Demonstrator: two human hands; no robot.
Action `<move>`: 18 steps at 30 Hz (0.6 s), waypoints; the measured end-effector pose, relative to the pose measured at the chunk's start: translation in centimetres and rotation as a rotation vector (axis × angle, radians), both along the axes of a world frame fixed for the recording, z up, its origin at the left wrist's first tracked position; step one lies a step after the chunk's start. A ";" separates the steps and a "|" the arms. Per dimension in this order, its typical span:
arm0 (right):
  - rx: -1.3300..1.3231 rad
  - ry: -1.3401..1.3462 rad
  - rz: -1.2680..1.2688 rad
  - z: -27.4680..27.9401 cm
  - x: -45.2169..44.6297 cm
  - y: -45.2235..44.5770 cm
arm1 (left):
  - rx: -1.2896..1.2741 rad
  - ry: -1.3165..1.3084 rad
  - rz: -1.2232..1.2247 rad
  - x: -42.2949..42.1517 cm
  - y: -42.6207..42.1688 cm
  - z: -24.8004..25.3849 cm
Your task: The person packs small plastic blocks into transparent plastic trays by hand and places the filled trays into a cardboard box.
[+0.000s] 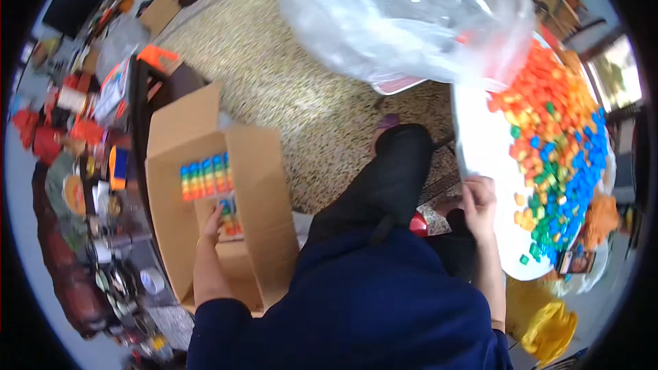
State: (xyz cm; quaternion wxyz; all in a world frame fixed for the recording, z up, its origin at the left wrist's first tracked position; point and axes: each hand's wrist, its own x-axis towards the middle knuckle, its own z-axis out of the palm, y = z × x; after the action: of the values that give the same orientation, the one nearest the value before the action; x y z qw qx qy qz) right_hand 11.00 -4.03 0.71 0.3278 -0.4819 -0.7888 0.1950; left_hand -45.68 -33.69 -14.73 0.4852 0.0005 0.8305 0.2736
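Observation:
Inside an open cardboard box (264, 199) on my left, my left hand (212, 225) has its fingers against a small pack of rainbow-coloured blocks (231, 218); it seems to grip the pack's left side, though the view is blurred. Just beyond, a larger pack of rainbow blocks in rows (205, 177) lies in the box. My right hand (478, 200) is curled closed at the near edge of a white table (483, 140), with no object visible in it. Many loose red, orange, green and blue blocks (565, 164) are heaped along that table's far side.
A large clear plastic bag (404, 14) bulges ahead, overlapping the white table's far end. Dark furniture with clutter (116, 260) stands left of the box. A yellow bag (550, 332) is at lower right. My legs (373, 192) are between box and table on a speckled floor (274, 62).

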 end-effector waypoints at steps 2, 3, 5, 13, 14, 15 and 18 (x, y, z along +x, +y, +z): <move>0.026 0.039 0.008 0.0 -0.3 0.0 | 0.009 0.026 -0.041 -1.4 -0.5 0.1; 0.035 0.034 0.017 0.1 -0.4 -0.1 | -0.010 0.058 -0.054 -2.0 -0.6 -0.1; 0.057 0.042 0.035 0.0 -0.4 -0.1 | -0.046 0.205 0.060 -1.4 0.4 1.4; 0.103 0.063 0.021 -0.5 -0.6 -0.4 | 0.937 1.004 -0.298 5.2 22.6 15.5; 0.095 0.078 0.018 -0.3 -0.7 -0.5 | 1.235 0.876 -0.390 9.3 28.2 18.8; 0.113 0.082 0.024 -0.4 -0.7 -0.6 | 1.221 0.903 -0.579 11.3 32.6 20.5; 0.009 0.206 -0.020 -0.1 -0.5 -1.3 | 1.171 0.874 -1.024 22.5 44.8 26.4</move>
State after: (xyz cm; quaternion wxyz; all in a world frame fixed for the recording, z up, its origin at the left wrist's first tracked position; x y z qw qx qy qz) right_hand 10.54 -5.38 0.64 0.4115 -0.4656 -0.7469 0.2366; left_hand -23.23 11.16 11.63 0.1097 0.7234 0.5665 0.3791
